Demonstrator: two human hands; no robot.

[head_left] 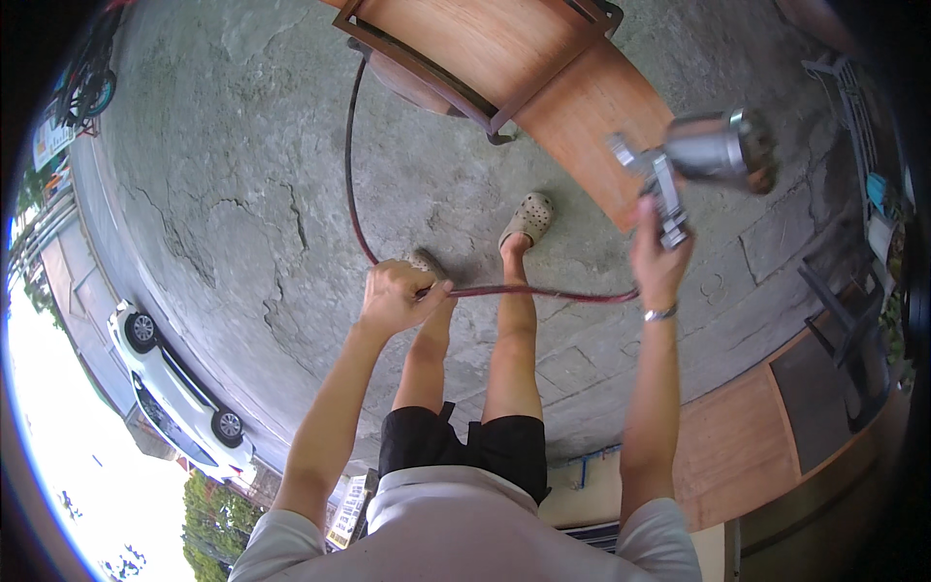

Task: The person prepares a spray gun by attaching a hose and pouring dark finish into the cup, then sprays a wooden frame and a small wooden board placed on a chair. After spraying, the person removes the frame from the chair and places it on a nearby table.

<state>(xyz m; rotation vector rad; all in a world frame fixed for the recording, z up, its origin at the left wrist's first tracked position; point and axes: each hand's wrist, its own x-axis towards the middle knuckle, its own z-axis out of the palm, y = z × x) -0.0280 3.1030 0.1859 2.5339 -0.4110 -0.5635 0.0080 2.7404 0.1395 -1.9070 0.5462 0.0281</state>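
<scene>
My right hand (659,252) is closed round the grip of a silver spray gun (713,145) with a metal cup, slightly blurred, raised beside a wooden board (587,116). My left hand (398,291) grips a dark red hose (529,289), which runs across in front of my legs toward the gun and away the other way up to a piece of wooden furniture (485,48) with a brown frame at the top.
I stand in clogs (527,215) on cracked concrete (242,194). A white car (175,378) and motorbikes (87,73) are at the left. A dark chair-like object (844,339), wooden panels (727,427) and metal rails (844,107) line the right.
</scene>
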